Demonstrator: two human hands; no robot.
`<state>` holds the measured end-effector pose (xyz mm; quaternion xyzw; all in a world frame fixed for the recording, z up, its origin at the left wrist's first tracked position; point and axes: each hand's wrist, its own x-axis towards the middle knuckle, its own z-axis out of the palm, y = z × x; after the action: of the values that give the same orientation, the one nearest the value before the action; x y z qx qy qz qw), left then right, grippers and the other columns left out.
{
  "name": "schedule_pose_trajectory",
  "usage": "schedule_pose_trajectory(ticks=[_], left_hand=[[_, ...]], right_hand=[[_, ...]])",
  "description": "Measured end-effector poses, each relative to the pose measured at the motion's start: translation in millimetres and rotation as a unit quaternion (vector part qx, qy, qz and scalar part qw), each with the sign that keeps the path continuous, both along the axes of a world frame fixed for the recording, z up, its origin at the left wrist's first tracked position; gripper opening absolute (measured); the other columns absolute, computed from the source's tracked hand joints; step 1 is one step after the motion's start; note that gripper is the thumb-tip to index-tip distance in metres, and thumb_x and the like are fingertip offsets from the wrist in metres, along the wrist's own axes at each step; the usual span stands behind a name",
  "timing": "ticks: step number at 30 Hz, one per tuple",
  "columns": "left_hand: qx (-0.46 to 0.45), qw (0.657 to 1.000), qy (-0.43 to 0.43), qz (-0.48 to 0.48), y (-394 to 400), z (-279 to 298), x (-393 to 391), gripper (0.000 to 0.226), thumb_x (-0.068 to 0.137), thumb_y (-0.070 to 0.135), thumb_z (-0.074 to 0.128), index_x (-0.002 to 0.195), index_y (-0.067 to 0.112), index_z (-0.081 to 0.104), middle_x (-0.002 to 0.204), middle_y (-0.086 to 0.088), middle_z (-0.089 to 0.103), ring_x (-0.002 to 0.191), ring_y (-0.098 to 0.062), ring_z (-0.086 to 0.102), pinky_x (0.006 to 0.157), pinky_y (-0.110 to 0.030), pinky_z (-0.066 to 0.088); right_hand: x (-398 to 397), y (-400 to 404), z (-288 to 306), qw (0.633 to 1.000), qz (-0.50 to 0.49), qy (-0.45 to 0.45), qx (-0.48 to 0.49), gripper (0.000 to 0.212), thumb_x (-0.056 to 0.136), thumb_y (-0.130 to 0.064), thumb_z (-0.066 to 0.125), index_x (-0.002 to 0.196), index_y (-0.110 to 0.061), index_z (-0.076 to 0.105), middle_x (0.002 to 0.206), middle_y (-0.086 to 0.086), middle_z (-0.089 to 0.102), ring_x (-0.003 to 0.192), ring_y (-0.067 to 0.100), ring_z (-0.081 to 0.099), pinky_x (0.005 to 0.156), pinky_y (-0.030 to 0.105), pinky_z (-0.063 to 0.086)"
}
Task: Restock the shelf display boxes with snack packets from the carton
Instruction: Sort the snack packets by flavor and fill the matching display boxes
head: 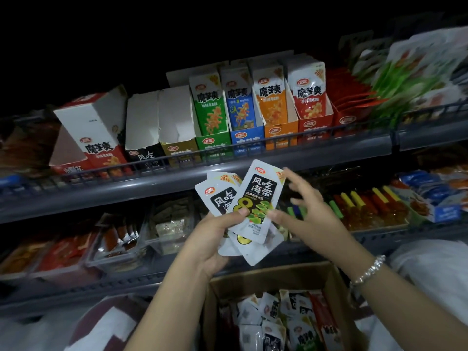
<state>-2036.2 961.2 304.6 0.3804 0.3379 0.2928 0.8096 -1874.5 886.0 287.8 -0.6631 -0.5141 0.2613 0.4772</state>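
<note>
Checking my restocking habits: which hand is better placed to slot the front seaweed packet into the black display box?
Right, probably. The left hand grips the whole fan of packets; the right hand touches the front packet's edge, fingers otherwise free.

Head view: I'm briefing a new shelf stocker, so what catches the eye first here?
The fan of white snack packets at centre, gripped by the left hand while the right hand touches them. Above, a row of bright display boxes lines the shelf; below, the open carton holds more packets.
</note>
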Motion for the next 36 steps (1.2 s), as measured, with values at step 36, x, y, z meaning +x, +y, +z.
schedule_pose_trajectory(ticks=[36], left_hand=[[0.297, 0.915, 0.18, 0.205, -7.2, -6.4, 25.2, 0.021, 0.102, 0.022, 0.04, 0.095, 0.021, 0.059, 0.09, 0.003, 0.068, 0.081, -0.01, 0.063, 0.067, -0.023, 0.047]], right_hand=[[-15.2, 19.3, 0.0, 0.989, 0.057, 0.133, -0.039, 0.036, 0.089, -0.017, 0.062, 0.114, -0.04, 0.048, 0.108, -0.017, 0.068, 0.101, 0.0, 0.063, 0.094, 0.04, 0.051]])
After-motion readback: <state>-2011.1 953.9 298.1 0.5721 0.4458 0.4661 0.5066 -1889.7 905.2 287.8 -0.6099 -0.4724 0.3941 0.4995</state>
